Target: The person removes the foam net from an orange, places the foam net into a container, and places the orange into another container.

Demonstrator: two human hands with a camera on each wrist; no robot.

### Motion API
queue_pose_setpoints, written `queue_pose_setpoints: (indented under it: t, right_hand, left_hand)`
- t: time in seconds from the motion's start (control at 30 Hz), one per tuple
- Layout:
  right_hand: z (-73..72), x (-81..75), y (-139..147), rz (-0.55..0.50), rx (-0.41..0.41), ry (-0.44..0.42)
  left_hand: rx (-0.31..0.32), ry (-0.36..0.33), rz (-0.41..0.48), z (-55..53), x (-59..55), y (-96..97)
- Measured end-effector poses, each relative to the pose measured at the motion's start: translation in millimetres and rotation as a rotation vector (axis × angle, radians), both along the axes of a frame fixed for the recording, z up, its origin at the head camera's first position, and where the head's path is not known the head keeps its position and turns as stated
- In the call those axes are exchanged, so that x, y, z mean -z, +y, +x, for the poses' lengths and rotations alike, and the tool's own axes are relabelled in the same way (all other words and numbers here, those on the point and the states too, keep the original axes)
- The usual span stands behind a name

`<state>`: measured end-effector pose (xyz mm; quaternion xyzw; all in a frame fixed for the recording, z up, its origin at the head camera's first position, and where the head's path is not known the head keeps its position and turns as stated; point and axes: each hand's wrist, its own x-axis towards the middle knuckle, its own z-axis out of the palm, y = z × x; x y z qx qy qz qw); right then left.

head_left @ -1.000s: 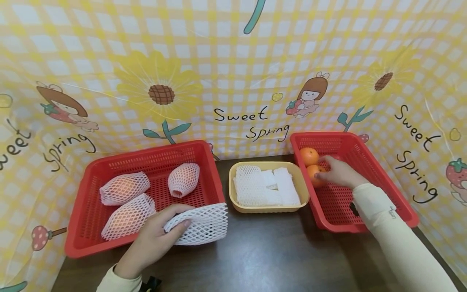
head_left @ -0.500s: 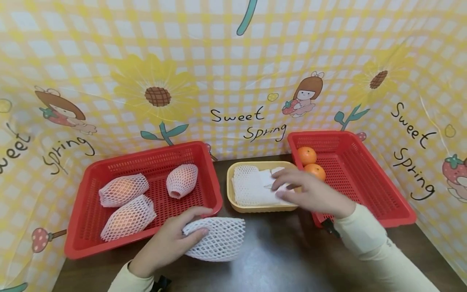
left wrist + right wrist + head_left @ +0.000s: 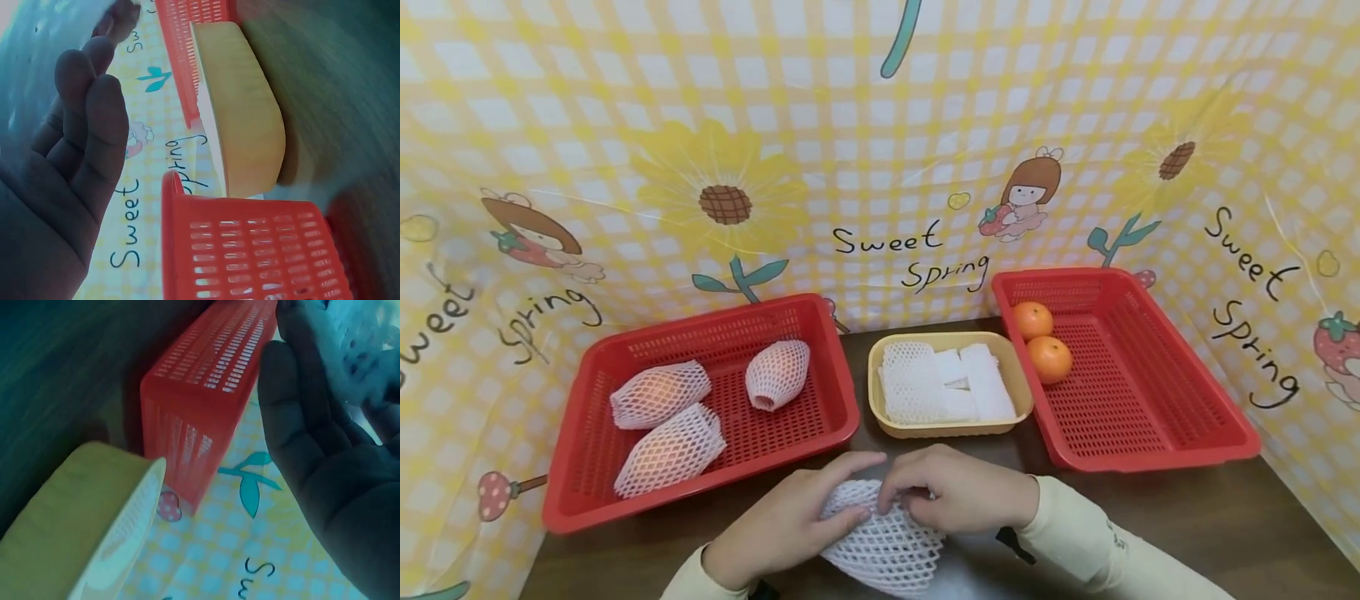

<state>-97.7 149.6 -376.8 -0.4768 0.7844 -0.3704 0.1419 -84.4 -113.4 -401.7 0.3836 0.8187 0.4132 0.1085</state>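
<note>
here left hand (image 3: 786,518), right hand (image 3: 958,492) (curled) hold net (image 3: 887,546)

A dark brown tabletop with a wood-grain surface (image 3: 1210,517) carries three containers, all upright along its far half. On the left stands a rectangular red plastic basket with slotted walls (image 3: 771,435), set at a slant so that its left end comes nearer than its right. In the middle sits a shallow yellow tray with rounded corners (image 3: 955,430), a strip of brown surface showing between it and the left basket. On the right, a second rectangular red plastic basket (image 3: 1123,400) stands just beside the tray; whether they touch is unclear.
</note>
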Motion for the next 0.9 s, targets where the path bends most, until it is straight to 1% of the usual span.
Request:
queue_pose_setpoints:
  t: [0.1, 0.17, 0.23, 0.27, 0.3, 0.37, 0.47, 0.5, 0.53, 0.57, 0.63, 0.7, 0.8, 0.9]
  right_hand:
    - [-2.2, -1.1, 6.2, 0.003, 0.070, 0.011]
    - [-4.7, -3.6, 13.7, -0.019, 0.137, 0.011]
    - [-7.5, -5.9, 23.5, -0.066, 0.236, 0.027]
    - [-8.7, -7.1, 28.5, -0.092, 0.303, 0.029]
    - [-10.0, -7.8, 33.4, -0.114, 0.383, 0.052]
    - [-13.5, -7.8, 42.3, -0.125, 0.567, 0.168]
    - [-22.4, -4.3, 47.9, -0.065, 0.844, 0.378]
    - [-26.4, -1.8, 48.1, -0.033, 0.925, 0.446]
    - [-30.7, 1.0, 47.8, -0.003, 0.989, 0.494]
    - [-35.1, 4.2, 47.2, 0.025, 1.040, 0.520]
    - [-43.0, 11.1, 45.9, 0.055, 1.111, 0.519]
    - [-49.0, 16.9, 45.1, 0.067, 1.144, 0.473]
    - [-56.0, 22.9, 43.8, 0.049, 1.154, 0.372]
    - [-62.0, 26.4, 43.1, -0.021, 1.157, 0.260]
  left_hand:
    - [-0.036, -0.037, 0.040, -1.1, 0.6, -2.9]
    - [-0.062, -0.039, 0.084, -3.0, 0.6, -5.1]
    - [-0.079, -0.032, 0.127, -5.2, 0.6, -7.2]
    - [-0.086, -0.024, 0.141, -6.1, 0.6, -8.5]
    - [-0.093, -0.018, 0.151, -7.1, 0.6, -9.7]
    - [-0.102, -0.012, 0.159, -8.6, 0.9, -11.9]
    - [-0.108, -0.016, 0.158, -9.0, 1.2, -15.9]
    - [-0.109, -0.019, 0.157, -8.8, 1.5, -16.9]
    - [-0.108, -0.026, 0.158, -8.4, 1.9, -17.7]
    - [-0.107, -0.034, 0.158, -7.9, 2.3, -18.1]
    - [-0.106, -0.050, 0.155, -6.7, 3.4, -18.8]
    - [-0.106, -0.068, 0.149, -5.4, 4.2, -19.6]
    - [-0.119, -0.081, 0.133, -4.0, 4.3, -23.1]
    - [-0.132, -0.097, 0.130, -3.3, 3.8, -27.9]
